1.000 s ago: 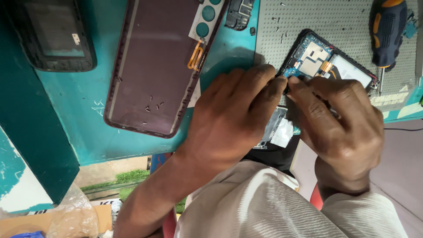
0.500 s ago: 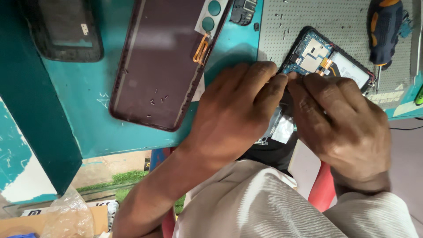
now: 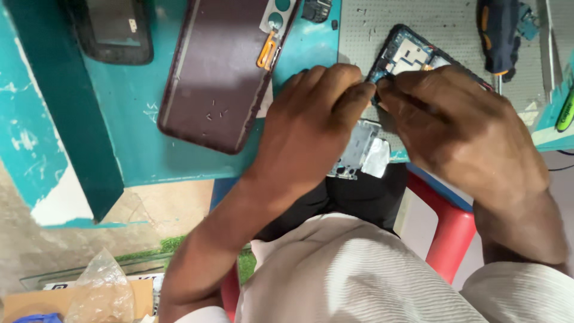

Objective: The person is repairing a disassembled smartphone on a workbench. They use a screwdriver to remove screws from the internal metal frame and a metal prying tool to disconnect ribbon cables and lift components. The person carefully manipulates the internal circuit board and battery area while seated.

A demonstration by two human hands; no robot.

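A worn teal table [image 3: 179, 161] fills the view, with a grey work mat [image 3: 382, 24] at its far right; nearest, a silvery metal plate [image 3: 362, 152] lies at the table edge beneath the hands; the left hand [image 3: 311, 128] and right hand [image 3: 460, 128] meet fingertip to fingertip, fingers closed on the opened phone [image 3: 409, 54] lying on the mat; further left rests a maroon back cover [image 3: 221, 72]; beyond, a dark-handled screwdriver [image 3: 497, 33].

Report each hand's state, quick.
Left hand: fingers closed on the opened phone.
Right hand: closed, fingertips pressing the same phone; any tool hidden.
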